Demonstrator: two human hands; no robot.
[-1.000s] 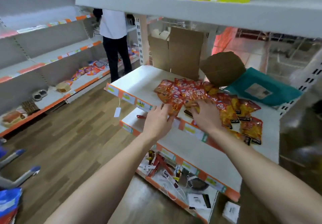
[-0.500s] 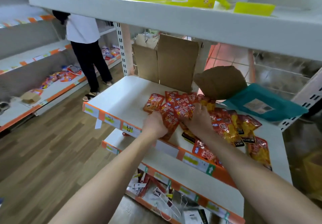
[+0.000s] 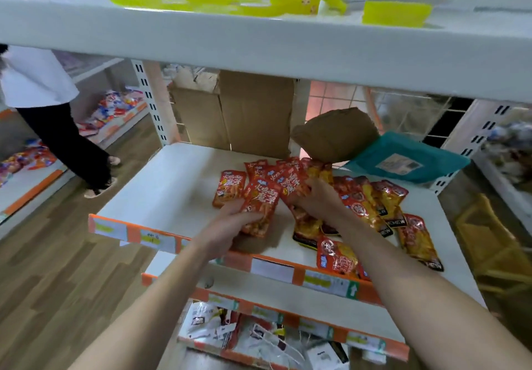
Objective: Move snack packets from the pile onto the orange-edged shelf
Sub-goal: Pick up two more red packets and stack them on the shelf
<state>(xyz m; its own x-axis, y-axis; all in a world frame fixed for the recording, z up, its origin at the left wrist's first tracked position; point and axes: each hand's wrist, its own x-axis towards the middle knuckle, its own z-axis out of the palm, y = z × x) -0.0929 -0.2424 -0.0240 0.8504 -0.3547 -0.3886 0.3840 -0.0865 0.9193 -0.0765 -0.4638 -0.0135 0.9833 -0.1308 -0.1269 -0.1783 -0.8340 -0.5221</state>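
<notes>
**Two hands handling red snack packets on the orange-edged shelf (image 3: pixel 172 185).**

The left hand (image 3: pixel 227 227) grips the lower end of one red packet (image 3: pixel 260 202) with its fingers curled round it, near the shelf's front edge. The right hand (image 3: pixel 319 204) holds the fanned red packets (image 3: pixel 288 178) by their lower edges, fingers closed on them. A single red packet (image 3: pixel 230 187) lies flat on the shelf, left of both hands. The pile (image 3: pixel 371 205) of red and yellow packets spreads to the right and reaches the front rim. Behind it are a brown paper bag (image 3: pixel 335 136), a teal mailer (image 3: pixel 403 165) and a cardboard box (image 3: pixel 253 113). Another person (image 3: pixel 37 82) stands in the aisle at the left.
</notes>
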